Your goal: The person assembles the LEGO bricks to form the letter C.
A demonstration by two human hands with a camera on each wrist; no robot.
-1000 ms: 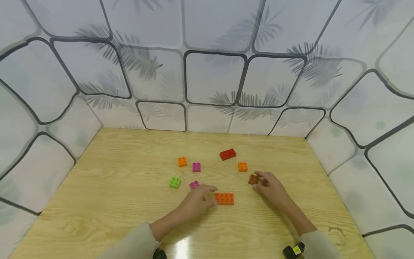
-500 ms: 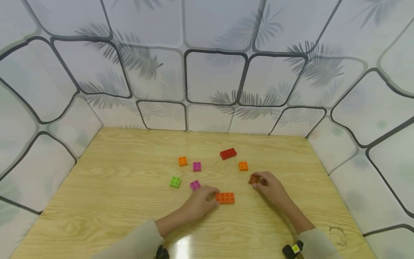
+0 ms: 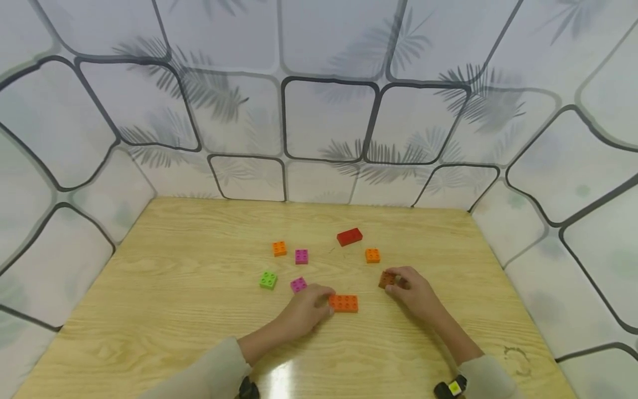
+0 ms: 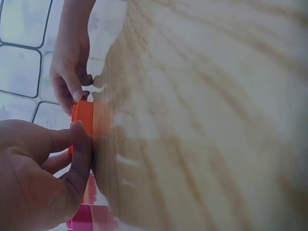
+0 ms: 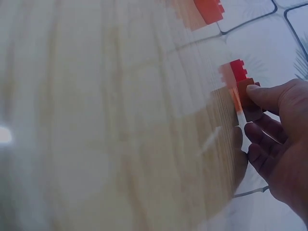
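My left hand point(image 3: 306, 310) pinches the left end of a long orange brick point(image 3: 345, 303) between thumb and fingers. In the left wrist view, the thumb lies along the near side of that orange brick point(image 4: 84, 115). To the right, my right hand point(image 3: 416, 293) holds a small brown brick point(image 3: 386, 279) by its right part. The right wrist view shows the thumb on one side of the brown brick point(image 5: 246, 98) and fingers at its other side. Whether the brown brick touches the table cannot be told.
Beyond the hands lie a red brick point(image 3: 349, 237), a small orange brick point(image 3: 372, 255) and another orange one point(image 3: 279, 249). A magenta brick point(image 3: 301, 256), a second magenta brick point(image 3: 298, 285) and a lime green brick point(image 3: 268, 280) are on the left. A patterned wall backs the wooden table point(image 3: 199, 238).
My left thumb and fingers have closed onto the orange brick's left end. My right hand has shifted slightly left and nearer with the brown brick, which has turned a little.
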